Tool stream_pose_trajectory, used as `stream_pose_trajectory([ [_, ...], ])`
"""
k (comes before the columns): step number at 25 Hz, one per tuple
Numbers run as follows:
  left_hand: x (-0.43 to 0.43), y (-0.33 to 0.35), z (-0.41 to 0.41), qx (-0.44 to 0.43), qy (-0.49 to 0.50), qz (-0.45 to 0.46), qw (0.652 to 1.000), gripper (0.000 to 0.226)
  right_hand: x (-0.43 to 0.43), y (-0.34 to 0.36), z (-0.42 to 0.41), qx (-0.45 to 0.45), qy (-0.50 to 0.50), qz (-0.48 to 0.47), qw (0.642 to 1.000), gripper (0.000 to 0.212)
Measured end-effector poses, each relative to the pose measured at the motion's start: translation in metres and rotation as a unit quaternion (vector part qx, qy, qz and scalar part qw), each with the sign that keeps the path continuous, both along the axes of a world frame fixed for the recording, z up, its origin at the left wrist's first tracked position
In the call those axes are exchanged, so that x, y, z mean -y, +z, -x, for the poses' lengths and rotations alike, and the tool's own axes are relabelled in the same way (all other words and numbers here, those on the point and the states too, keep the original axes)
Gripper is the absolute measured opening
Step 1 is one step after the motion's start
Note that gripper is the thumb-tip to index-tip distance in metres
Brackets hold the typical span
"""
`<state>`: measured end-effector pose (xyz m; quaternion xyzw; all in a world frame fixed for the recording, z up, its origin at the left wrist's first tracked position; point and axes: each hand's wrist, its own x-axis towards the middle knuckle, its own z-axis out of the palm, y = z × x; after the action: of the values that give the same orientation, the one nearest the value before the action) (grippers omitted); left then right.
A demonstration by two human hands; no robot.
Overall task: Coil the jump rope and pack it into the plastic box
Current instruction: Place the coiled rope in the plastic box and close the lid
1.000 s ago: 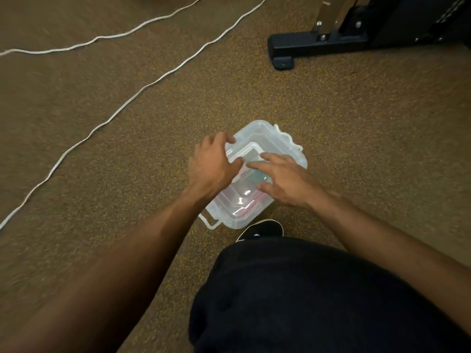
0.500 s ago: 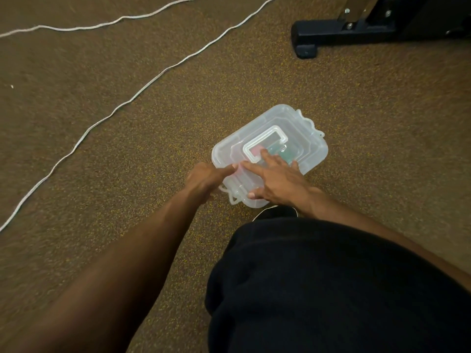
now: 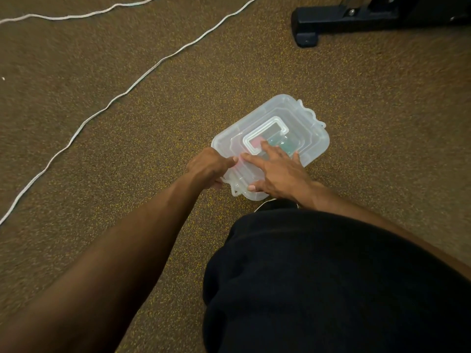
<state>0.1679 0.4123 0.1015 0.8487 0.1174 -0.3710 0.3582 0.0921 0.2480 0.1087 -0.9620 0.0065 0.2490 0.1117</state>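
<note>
A clear plastic box (image 3: 303, 118) with its lid on and a flat handle sits on the brown carpet in front of my knee. My left hand (image 3: 207, 168) grips the latch at the box's near left end, thumb on the lid edge. My right hand (image 3: 277, 173) lies spread on the lid, fingers flat, thumb at the near rim. Pink and green shapes show faintly through the lid. The white jump rope (image 3: 132, 86) lies loose across the carpet to the left in two long strands, apart from the box.
A black metal foot of gym equipment (image 3: 331, 19) stands at the top right. My black-clad knee (image 3: 331, 276) and a shoe tip (image 3: 275, 203) fill the lower right, just below the box.
My left hand slid off the lid top down to the near left latch. My right hand shifted toward the near end of the lid. The view moved closer to the box.
</note>
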Motion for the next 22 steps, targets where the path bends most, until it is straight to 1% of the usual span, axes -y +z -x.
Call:
stream_pose_trajectory([
  [7,0.001,-0.001,0.000,0.014,-0.018,-0.017,1.000,0.044,-0.001,0.001,0.001,-0.003,-0.004,-0.007,1.000,0.083],
  [14,0.004,0.002,0.002,0.017,-0.006,-0.026,0.999,0.042,0.000,0.002,0.001,0.003,-0.001,-0.007,1.000,0.083],
  [18,0.009,0.006,0.000,0.040,-0.022,-0.046,0.998,0.030,0.000,0.001,0.001,0.003,-0.004,-0.004,1.000,0.083],
  [22,0.012,0.011,-0.003,0.036,-0.037,-0.051,0.997,0.030,0.000,0.002,0.002,0.004,0.001,-0.006,1.000,0.083],
])
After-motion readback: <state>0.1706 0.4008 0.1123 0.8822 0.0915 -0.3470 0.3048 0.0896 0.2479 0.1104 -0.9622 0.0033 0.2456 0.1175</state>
